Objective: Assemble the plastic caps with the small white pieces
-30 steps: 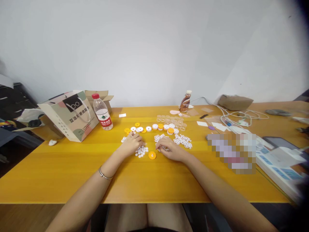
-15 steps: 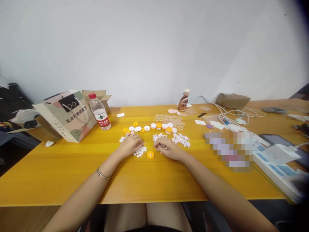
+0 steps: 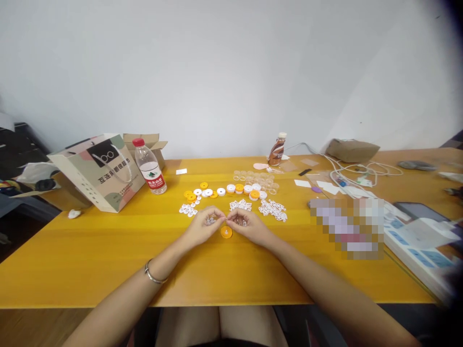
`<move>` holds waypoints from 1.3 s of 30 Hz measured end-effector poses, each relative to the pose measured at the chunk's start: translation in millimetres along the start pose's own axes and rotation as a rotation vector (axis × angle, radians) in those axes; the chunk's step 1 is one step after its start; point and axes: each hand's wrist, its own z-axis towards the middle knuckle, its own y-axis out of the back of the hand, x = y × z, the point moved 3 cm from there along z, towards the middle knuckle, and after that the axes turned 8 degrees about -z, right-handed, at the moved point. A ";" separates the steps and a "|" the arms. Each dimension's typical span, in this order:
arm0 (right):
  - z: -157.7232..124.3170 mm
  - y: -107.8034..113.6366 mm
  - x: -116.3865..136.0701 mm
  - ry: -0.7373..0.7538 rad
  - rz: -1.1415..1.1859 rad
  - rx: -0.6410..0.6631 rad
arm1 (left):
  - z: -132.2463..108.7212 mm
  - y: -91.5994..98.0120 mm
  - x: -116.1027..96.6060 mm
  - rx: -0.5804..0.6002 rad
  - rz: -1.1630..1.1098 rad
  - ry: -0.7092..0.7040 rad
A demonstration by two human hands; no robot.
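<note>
My left hand [image 3: 206, 225] and my right hand [image 3: 248, 225] meet fingertip to fingertip above the table. Both are pinched closed, and whatever sits between the fingertips is too small to make out. Just below them lies an orange disc [image 3: 226, 233] with a small pale piece at its centre. Small white round pieces [image 3: 211, 220] show partly behind my left hand, and more white pieces [image 3: 187, 209] lie to its left. White openwork pieces [image 3: 240, 206] lie behind my right hand, with another pile of openwork pieces [image 3: 273, 210] to its right.
White and orange discs [image 3: 230, 189] form a row farther back, with clear plastic rings [image 3: 258, 178] behind. A water bottle [image 3: 149, 168], paper bag [image 3: 108, 176] and cardboard box [image 3: 152, 144] stand left. A brown drink bottle [image 3: 277, 150], cables [image 3: 340, 173] and a power strip [image 3: 415, 248] are right.
My left hand has moved right from the white pieces to meet my right hand, which has shifted slightly. White pieces at the left are now uncovered. The view has shifted slightly.
</note>
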 end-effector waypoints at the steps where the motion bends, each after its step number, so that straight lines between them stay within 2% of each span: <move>1: -0.2 -0.7 0.3 -0.017 0.044 -0.005 | -0.5 -0.3 -1.8 -0.004 -0.004 0.001; 10: -1.6 1.5 5.2 -0.076 0.149 0.002 | -4.7 2.5 -12.2 -0.049 0.163 -0.161; 17: -1.7 2.3 2.0 -0.084 0.135 0.022 | -10.4 2.0 -16.5 -0.088 0.429 -0.369; 21: -1.7 2.4 1.1 -0.064 0.089 0.028 | -10.8 0.0 -17.9 -0.093 0.491 -0.423; 25: -1.0 4.5 0.5 -0.048 0.033 0.034 | -10.5 -0.4 -17.4 -0.089 0.507 -0.411; 29: -2.4 10.5 0.2 -0.010 -0.075 0.052 | -9.7 2.1 -13.3 -0.082 0.460 -0.323; 33: -8.5 12.6 2.2 0.124 -0.332 0.074 | -9.0 0.2 -4.9 0.049 0.427 -0.195; 39: -12.0 1.9 -3.4 0.187 -0.419 0.148 | -8.9 -6.2 4.0 0.189 0.420 -0.127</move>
